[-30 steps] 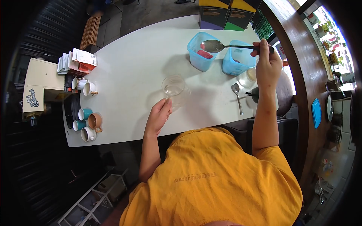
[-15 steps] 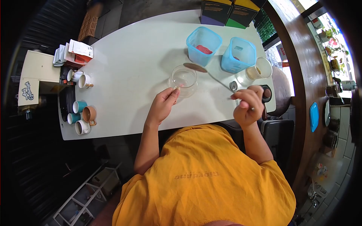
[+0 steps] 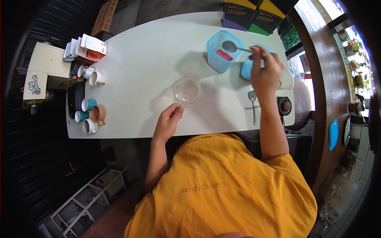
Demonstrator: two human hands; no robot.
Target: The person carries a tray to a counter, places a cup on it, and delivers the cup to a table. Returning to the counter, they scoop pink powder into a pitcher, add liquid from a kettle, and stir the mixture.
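My left hand (image 3: 168,121) pinches the handle of a clear glass cup (image 3: 186,91), which shows small pink specks inside. In my right hand (image 3: 268,71) is a long-handled spoon (image 3: 229,47); its round bowl hangs over the opening of a light blue plastic container (image 3: 217,63). Pinkish-red powder (image 3: 224,55) lies in that container. A second light blue container (image 3: 247,70) is partly hidden behind my right hand. Beside my right forearm, a smaller metal spoon (image 3: 253,105) rests on the white table.
Right of my forearm are a clear container (image 3: 287,80) and a black round-headed object (image 3: 284,106). Dark boxes (image 3: 239,18) stand at the far edge. Several mugs (image 3: 99,113), upright packets (image 3: 92,47) and a cream machine (image 3: 47,63) line the left side.
The spoon has moved from above the glass cup, away and to the right, over the blue container with powder. My left hand and the cup have shifted slightly, and the camera view has turned.
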